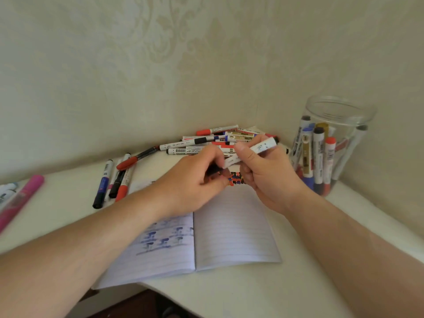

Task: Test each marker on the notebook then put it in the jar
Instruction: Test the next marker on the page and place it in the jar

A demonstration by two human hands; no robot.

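**Both hands on one white marker above the notebook**

Far to the left of the left grip, a pink marker [21, 198] lies slanted at the edge of the white worktop [229, 292], with a pair of white markers [6, 191] just beyond it. Nearer the left grip, still on its left, a small cluster of markers [112, 180] lies fanned out: blue, black and red ones side by side.

The left hand [195, 180] hovers over the top of the open notebook [234, 230], fingers curled and pinching the lower, dark end of the white marker [250, 152]; whether that end is a cap or the tip is too blurred to tell. Directly below this grip, the left page carries blue test marks, and between the two grips a patch of red, black and blue marks [236, 177] sits at the top of the right page.

Behind both grips, against the wall, a pile of untested markers [213, 141] lies heaped.

The right hand [268, 177] grips the barrel of the same marker, thumb pressed on top, the marker tilted up to the right.

To the right of the right grip stands the clear jar [339, 111], near it and not touching, holding several markers upright.
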